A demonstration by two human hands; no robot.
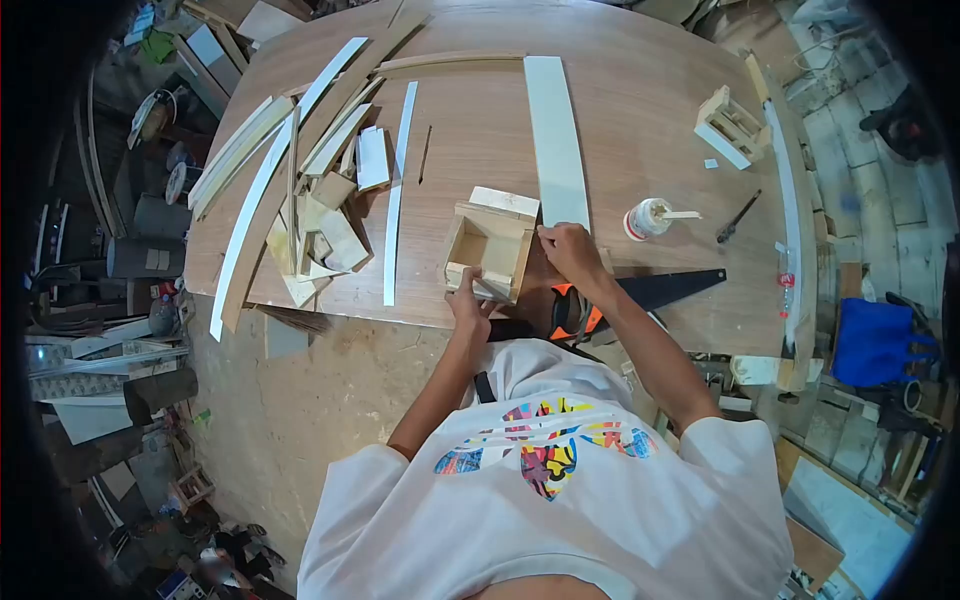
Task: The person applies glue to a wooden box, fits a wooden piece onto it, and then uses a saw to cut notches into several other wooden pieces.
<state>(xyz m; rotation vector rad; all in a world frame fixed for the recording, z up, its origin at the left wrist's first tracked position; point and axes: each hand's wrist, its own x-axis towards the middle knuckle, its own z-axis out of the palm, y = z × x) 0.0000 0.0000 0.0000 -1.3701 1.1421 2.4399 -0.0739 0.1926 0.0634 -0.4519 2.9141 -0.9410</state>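
A small open-topped wooden box [489,246] sits near the front edge of the table, its hollow facing up. My left hand [469,303] grips its near wall, thumb over the rim. My right hand [572,250] is closed just beside the box's right wall; whatever its fingers pinch is hidden. A pale strip of wood [505,200] lies against the box's far side. Beyond my right hand stretches a long white board [556,140]. A handsaw [665,289] with an orange and black handle lies right of the box, partly under my right forearm.
On the right stand a white glue tub [647,220] with a stick in it, a dark slim tool [740,216] and a slatted wooden piece [733,128]. Offcuts [335,235] and long strips [262,215] pile up at left. A thin white strip [400,195] lies nearer.
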